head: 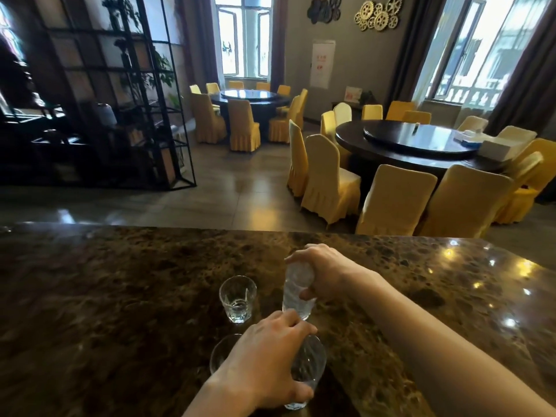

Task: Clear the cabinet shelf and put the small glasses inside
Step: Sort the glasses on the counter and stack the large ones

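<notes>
Here the person stands at a dark brown speckled stone counter (120, 281) with four small clear glasses grouped near its near edge. The right hand (323, 273) reaches in from the right and is closed over the top of one small glass (296, 291), fingers curled over its rim and the thumb against its side; that glass looks tilted, its base toward the camera, and whether it touches the counter is hard to tell. The left hand (264, 359) comes up from the bottom edge and is wrapped around a second glass (307, 371), fingers across its upper part and thumb low on its side; this one is blurred and also appears tipped. A third glass (237, 297) stands upright and free on the counter, just left of the right hand's glass. A fourth glass (221, 352) shows only partly, its rim peeking out left of the left hand, the remainder hidden behind the hand. The two held glasses sit close together, nearly touching.

Beyond the counter lies a tiled dining room: a round dark table (421, 145) ringed by yellow-covered chairs (331, 179) at right, another such table (249, 99) farther back, a black metal shelving frame (135, 94) at left, and gear-shaped wall decorations (377, 13) between tall windows.
</notes>
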